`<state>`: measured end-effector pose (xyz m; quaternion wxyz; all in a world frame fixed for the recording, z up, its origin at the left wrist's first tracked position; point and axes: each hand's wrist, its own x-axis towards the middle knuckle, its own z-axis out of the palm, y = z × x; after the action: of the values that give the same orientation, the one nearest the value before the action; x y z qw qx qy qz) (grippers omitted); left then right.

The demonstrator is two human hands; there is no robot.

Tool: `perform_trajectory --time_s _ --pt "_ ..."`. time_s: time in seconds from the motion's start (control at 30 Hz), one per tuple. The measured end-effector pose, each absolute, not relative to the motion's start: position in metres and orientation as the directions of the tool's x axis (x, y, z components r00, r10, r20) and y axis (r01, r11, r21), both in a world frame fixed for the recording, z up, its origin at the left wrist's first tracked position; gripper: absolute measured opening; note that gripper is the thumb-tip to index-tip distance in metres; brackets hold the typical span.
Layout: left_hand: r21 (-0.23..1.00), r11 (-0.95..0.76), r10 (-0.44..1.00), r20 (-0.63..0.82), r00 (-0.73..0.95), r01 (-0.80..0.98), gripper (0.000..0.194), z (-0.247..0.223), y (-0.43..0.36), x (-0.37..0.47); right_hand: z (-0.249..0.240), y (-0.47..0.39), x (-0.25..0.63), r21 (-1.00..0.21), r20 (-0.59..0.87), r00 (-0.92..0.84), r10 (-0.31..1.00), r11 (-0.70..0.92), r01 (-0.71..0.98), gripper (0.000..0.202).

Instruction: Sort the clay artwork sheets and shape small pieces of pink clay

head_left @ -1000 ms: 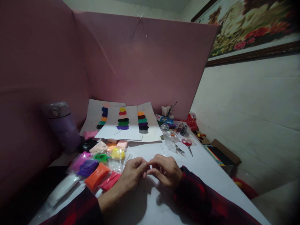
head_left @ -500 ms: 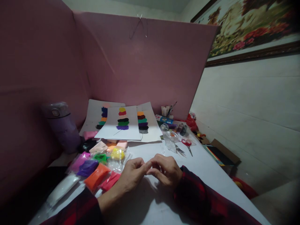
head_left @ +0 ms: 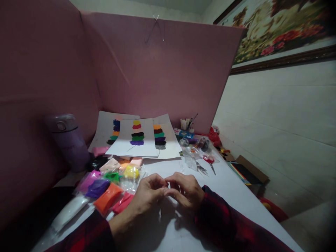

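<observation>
My left hand [head_left: 149, 191] and my right hand [head_left: 185, 190] meet fingertip to fingertip above the white table [head_left: 233, 210]. Both are closed in a pinch. Whatever sits between the fingertips is too small and too hidden to name. Close by my left wrist lie bags of soft coloured clay: an orange bag [head_left: 108, 198], a red bag [head_left: 123, 202] and a yellow bag [head_left: 131, 172]. A purple bag [head_left: 98, 188], a magenta bag [head_left: 88, 180] and a long white bag [head_left: 70, 210] are farther left.
Paint-striped paper sheets [head_left: 136, 150] lie at the back. Red-handled scissors [head_left: 209, 160] rest on the right, beside thin metal tools [head_left: 202, 169] and plastic bags. A purple bottle [head_left: 69, 143] stands at the left. Pink panels [head_left: 157, 73] enclose the table.
The fingers of my left hand have shifted: its index finger now arches higher, leaving a gap above the thumb. Both hands stay together in about the same place.
</observation>
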<state>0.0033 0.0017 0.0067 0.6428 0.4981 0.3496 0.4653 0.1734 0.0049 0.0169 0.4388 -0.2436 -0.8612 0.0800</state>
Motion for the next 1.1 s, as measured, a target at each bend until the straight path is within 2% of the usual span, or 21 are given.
perform_trajectory --time_s 0.13,0.33,0.53,0.83,0.97,1.1 --pt "0.985 0.075 0.951 -0.024 0.309 -0.155 0.042 0.012 0.001 0.002 0.018 0.004 0.173 -0.349 0.726 -0.496 0.477 0.876 0.332 0.025" --pt "0.997 -0.020 0.945 0.043 0.324 -0.073 0.045 0.019 -0.003 0.000 0.023 0.003 0.173 -0.330 0.719 -0.514 0.467 0.881 0.339 0.027" --pt "0.999 -0.026 0.944 0.033 0.329 -0.024 0.051 0.020 -0.004 0.000 0.021 0.005 0.173 -0.305 0.746 -0.503 0.436 0.896 0.323 0.022" --pt "0.992 -0.114 0.950 0.091 0.298 0.059 0.054 0.017 -0.004 0.000 0.020 0.005 0.173 -0.277 0.761 -0.508 0.403 0.911 0.307 0.023" --pt "0.999 -0.041 0.960 0.030 0.277 0.035 0.058 0.013 -0.002 0.000 0.020 0.005 0.172 -0.288 0.753 -0.509 0.417 0.905 0.314 0.020" --pt "0.998 0.020 0.968 -0.004 0.252 -0.060 0.052 0.010 -0.001 0.001 0.019 0.006 0.173 -0.287 0.741 -0.525 0.418 0.905 0.315 0.019"
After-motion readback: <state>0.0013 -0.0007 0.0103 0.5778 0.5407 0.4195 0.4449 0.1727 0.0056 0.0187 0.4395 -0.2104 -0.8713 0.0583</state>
